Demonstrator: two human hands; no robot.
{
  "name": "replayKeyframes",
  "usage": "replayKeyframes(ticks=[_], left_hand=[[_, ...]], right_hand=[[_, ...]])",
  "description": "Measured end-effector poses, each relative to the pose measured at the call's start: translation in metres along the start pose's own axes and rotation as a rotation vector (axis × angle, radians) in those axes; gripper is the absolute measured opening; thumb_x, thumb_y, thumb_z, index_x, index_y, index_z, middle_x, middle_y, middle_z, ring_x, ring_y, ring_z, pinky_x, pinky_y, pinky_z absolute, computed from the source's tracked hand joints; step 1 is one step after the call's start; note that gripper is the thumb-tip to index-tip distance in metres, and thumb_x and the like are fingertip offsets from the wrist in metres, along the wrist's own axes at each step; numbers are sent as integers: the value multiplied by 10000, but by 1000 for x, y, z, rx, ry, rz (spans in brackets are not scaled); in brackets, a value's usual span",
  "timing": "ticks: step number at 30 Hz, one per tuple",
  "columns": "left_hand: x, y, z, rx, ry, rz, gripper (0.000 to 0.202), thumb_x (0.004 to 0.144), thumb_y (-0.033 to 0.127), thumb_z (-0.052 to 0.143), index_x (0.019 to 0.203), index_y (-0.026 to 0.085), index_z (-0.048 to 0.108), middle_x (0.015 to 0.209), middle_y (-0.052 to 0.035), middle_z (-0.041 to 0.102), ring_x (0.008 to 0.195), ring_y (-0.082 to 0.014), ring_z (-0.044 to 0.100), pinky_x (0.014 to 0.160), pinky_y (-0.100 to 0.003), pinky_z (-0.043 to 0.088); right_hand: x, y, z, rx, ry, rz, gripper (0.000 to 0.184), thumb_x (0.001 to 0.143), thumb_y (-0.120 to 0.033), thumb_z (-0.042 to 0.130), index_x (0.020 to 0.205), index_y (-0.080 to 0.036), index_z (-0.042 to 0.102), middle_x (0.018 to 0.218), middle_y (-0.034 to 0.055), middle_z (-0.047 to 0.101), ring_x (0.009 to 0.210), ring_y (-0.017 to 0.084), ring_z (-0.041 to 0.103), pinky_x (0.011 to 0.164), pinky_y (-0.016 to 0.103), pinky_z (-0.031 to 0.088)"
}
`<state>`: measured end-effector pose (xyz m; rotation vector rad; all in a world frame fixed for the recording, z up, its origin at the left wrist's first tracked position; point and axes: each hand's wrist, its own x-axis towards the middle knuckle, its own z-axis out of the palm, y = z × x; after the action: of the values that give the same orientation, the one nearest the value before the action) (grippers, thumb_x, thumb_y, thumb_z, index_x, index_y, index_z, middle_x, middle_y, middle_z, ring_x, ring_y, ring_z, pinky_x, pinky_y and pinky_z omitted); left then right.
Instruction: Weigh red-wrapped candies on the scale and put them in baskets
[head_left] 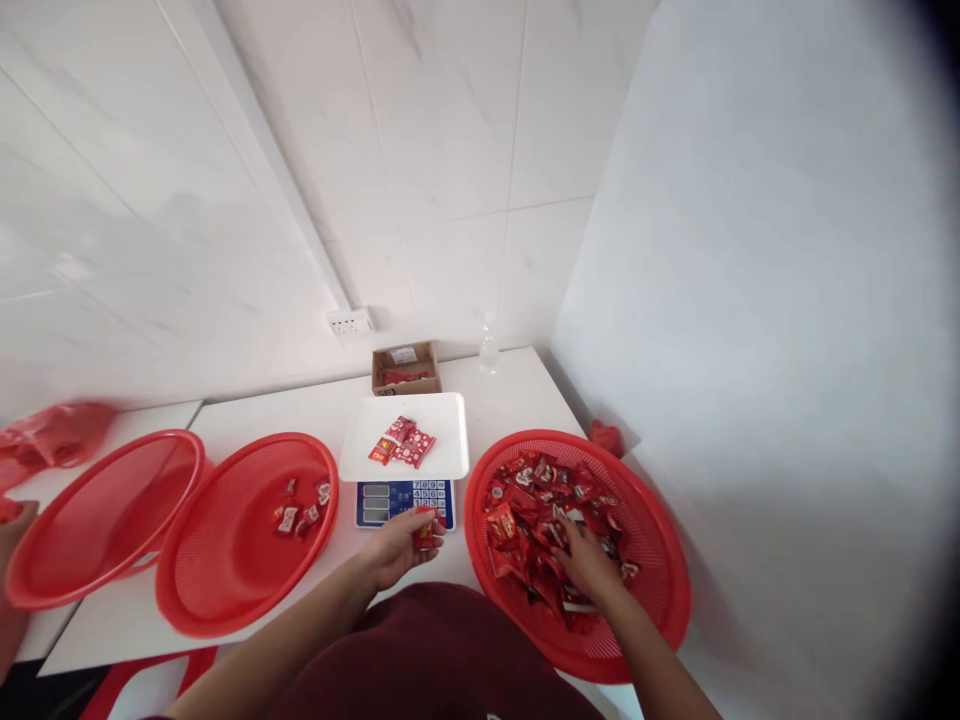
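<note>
My left hand (401, 548) is closed around a small red candy packet (424, 535), just in front of the keypad of a digital scale (390, 503). A few red packets (405, 443) lie on the scale's white tray (356, 450). My right hand (586, 562) reaches into a red plastic basket (660, 610) on the right, with its fingers among many wrapped candies (517, 530). Its fingers are spread over the pile; whether they grip a piece is hard to see.
Left of the scale stands another red basket (202, 580) with several candies (289, 518). Beyond it are a tilted red basket (45, 575), a red plastic bag (75, 430) and another person's hand (19, 530). A cardboard box (409, 360) and clear bottle (488, 345) stand near the wall.
</note>
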<state>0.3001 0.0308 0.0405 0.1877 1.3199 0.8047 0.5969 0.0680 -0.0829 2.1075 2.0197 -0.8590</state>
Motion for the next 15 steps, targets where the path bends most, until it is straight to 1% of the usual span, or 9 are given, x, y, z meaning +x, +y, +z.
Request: replayKeyframes(ticks=[2, 5, 7, 9, 11, 13, 15], left_hand=[[1, -1, -2, -3, -1, 0, 105, 820, 233, 623, 863, 162, 560, 712, -7, 641, 598, -107, 611, 635, -238, 451], [2, -1, -5, -4, -23, 8, 151, 795, 258, 657, 858, 162, 559, 715, -7, 636, 609, -114, 613, 636, -242, 448], [2, 0, -6, 0, -35, 14, 155, 795, 260, 656, 859, 160, 556, 716, -9, 637, 612, -115, 612, 636, -243, 445], [2, 1, -9, 4, -42, 19, 139, 807, 253, 639, 863, 158, 554, 716, -12, 640, 615, -115, 612, 636, -245, 443], [1, 4, -12, 1, -49, 23, 132, 811, 251, 629, 866, 158, 552, 716, -13, 643, 614, -116, 612, 638, -248, 443], [1, 6, -17, -9, -52, 20, 141, 804, 258, 634, 863, 160, 552, 712, -12, 644, 607, -116, 610, 638, -251, 441], [1, 7, -24, -21, -51, 20, 147, 798, 260, 636, 861, 161, 548, 704, -12, 644, 600, -115, 606, 641, -253, 440]], right_hand=[[-3, -1, 1, -6, -14, -14, 530, 856, -340, 412, 1366, -194, 410, 1311, 175, 506, 1126, 281, 563, 886, 388, 435], [-1, -4, 3, -17, -21, -5, 531, 858, -406, 393, 1333, -173, 446, 1280, 202, 527, 1087, 312, 579, 855, 416, 437], [3, -5, 2, -8, -34, -8, 478, 864, -362, 370, 1289, -179, 490, 1236, 191, 571, 1061, 302, 596, 841, 404, 437], [6, -3, -2, 12, -46, -23, 435, 874, -285, 314, 1235, -190, 538, 1165, 163, 630, 1019, 269, 623, 831, 370, 439], [7, 3, -9, 33, -45, -30, 455, 883, -240, 245, 1210, -189, 556, 1106, 149, 670, 986, 243, 643, 824, 343, 442], [7, 13, -16, 51, -9, -3, 477, 885, -252, 216, 1212, -181, 555, 1085, 157, 685, 961, 246, 656, 813, 344, 451], [7, 20, -24, 59, 108, 71, 465, 870, -302, 252, 1170, -192, 590, 1016, 164, 708, 879, 270, 677, 757, 364, 475]])
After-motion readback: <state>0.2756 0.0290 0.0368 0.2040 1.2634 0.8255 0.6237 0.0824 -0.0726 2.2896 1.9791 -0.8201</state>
